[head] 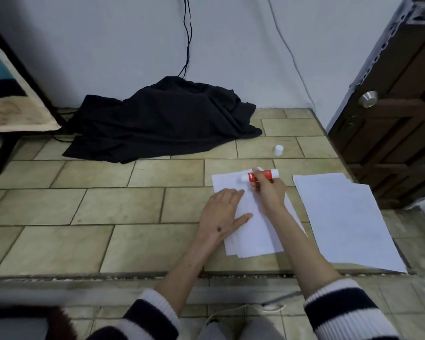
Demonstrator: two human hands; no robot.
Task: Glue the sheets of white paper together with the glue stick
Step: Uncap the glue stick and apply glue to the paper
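Two hands worked: left hand (221, 212) lay flat & wide on paper stack (253, 231); right hand (268, 192) held glue stick (260, 175). Cap (278, 150) sat apart on floor.

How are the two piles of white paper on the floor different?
The left pile is being worked on: the left hand presses flat on it and the right hand holds the glue stick over its far end. The right pile lies untouched, with no hand on it. The left pile's sheets are fanned unevenly at the near edge, while the right pile looks neater. Both are plain white sheets lying flat on the tiled floor.
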